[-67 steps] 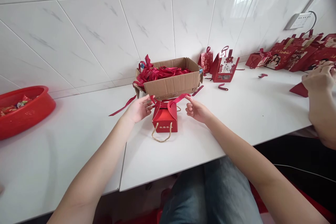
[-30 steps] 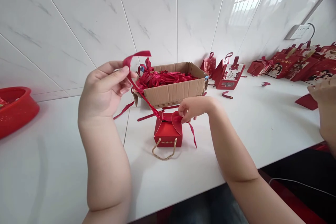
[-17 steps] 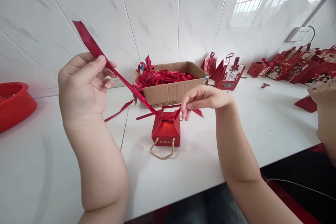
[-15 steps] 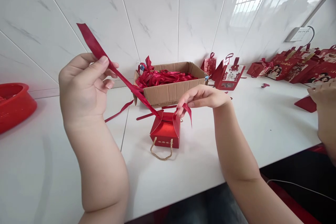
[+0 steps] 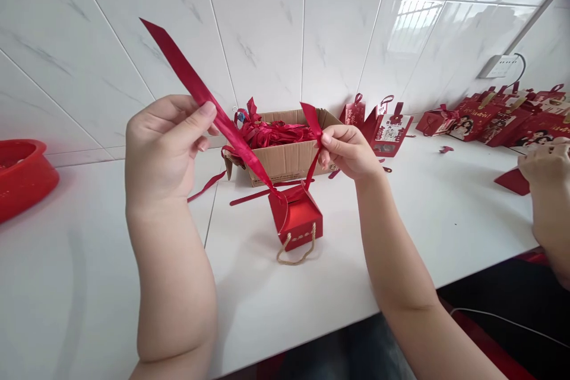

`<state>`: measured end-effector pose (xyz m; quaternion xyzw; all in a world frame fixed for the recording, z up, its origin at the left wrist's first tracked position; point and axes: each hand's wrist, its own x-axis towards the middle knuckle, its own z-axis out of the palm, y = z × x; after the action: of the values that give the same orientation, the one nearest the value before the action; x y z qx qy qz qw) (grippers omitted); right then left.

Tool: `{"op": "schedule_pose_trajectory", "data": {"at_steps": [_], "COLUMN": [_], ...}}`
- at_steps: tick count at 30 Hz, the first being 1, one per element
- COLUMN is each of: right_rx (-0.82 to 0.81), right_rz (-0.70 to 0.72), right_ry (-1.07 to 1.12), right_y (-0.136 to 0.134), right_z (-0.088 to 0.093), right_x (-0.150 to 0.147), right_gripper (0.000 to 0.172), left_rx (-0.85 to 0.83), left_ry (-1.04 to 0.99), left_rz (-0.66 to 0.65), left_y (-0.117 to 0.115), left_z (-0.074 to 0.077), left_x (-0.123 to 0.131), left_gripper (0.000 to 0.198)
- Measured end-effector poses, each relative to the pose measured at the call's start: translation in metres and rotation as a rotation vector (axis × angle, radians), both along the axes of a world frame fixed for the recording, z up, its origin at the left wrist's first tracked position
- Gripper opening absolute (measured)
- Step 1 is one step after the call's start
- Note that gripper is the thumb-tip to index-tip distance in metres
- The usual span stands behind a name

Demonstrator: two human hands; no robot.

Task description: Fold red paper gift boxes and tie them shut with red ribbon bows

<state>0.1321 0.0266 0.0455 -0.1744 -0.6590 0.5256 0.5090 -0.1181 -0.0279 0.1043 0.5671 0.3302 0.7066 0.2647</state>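
Note:
A small red gift box [image 5: 303, 219] with a gold rope handle [image 5: 297, 261] hangs or stands tilted over the white table; I cannot tell whether its base touches. Through its top flaps runs a dark red ribbon [image 5: 234, 139]. My left hand [image 5: 167, 142] pinches the ribbon's long end between thumb and fingers, up and left of the box, with the cut tip pointing up. On the other side, my right hand [image 5: 350, 148] pinches the ribbon's shorter end above the box. Both lengths look stretched between my hands and the flaps.
Behind the gift box, a cardboard box [image 5: 285, 160] holds many red ribbons [image 5: 276, 133]. A red plastic basin [image 5: 27, 178] sits at the left. Finished-looking red boxes [image 5: 472, 116] line the wall at right. Another person's hand [image 5: 550, 172] touches a red piece [image 5: 512, 178].
My right hand has risen, pulling its ribbon end up from the flap. My left hand has shifted right. The gift box has moved right and tilted.

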Motion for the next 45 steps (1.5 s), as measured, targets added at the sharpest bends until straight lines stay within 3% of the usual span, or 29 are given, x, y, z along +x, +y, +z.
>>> {"op": "schedule_pose_trajectory", "data": {"at_steps": [8,28,40,45], "right_rx": [0.066,-0.002,0.003,0.035], "right_rz": [-0.206,-0.3,-0.486,-0.472], "right_ry": [-0.065,0.099,0.169,0.166], "right_y": [-0.015,-0.03,-0.02,-0.023], "right_z": [0.015,0.029,0.022,0.023], "right_x": [-0.006,-0.008,-0.019,-0.029], "right_gripper": [0.031,0.025,0.022,0.026], "left_rx": [0.016,0.011,-0.008,-0.025], "left_ry": [0.058,0.119,0.034,0.078], "left_rz": [-0.032,-0.094,-0.001,0.021], "left_y": [0.003,0.003,0.017,0.015], "left_z": [-0.003,-0.006,-0.016,-0.017], "left_x": [0.011,0.027,0.045,0.05], "left_gripper": [0.006,0.008,0.002,0.011]}}
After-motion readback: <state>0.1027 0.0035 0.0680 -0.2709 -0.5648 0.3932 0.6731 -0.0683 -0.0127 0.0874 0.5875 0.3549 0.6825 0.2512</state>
